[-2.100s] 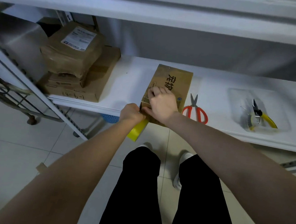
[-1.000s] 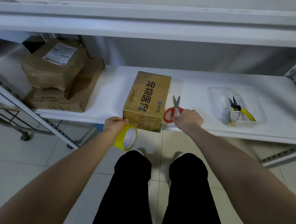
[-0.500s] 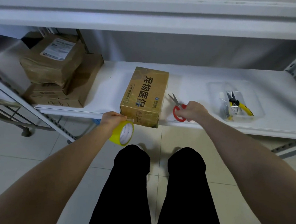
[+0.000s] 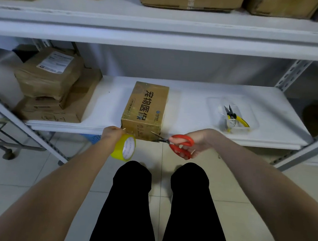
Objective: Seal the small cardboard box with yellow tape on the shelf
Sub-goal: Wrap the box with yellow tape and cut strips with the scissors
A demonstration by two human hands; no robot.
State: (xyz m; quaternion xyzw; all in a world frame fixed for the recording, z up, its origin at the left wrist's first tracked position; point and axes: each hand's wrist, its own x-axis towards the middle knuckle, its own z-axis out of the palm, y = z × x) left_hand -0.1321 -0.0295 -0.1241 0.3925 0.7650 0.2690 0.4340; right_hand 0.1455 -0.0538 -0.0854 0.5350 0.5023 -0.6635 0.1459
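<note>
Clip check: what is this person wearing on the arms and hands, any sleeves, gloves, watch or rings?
The left forearm and right forearm are bare to the frame edge; no sleeves show. The left hand and right hand have no gloves, and no watch, bracelet or ring is visible. Long black trousers cover both legs.

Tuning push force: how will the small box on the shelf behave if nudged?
The box looks stiff, its edges straight. It lies flat on the shelf, so it would likely slide, not tip. Its front sits at the shelf edge; a forward pull might drop it.
</note>
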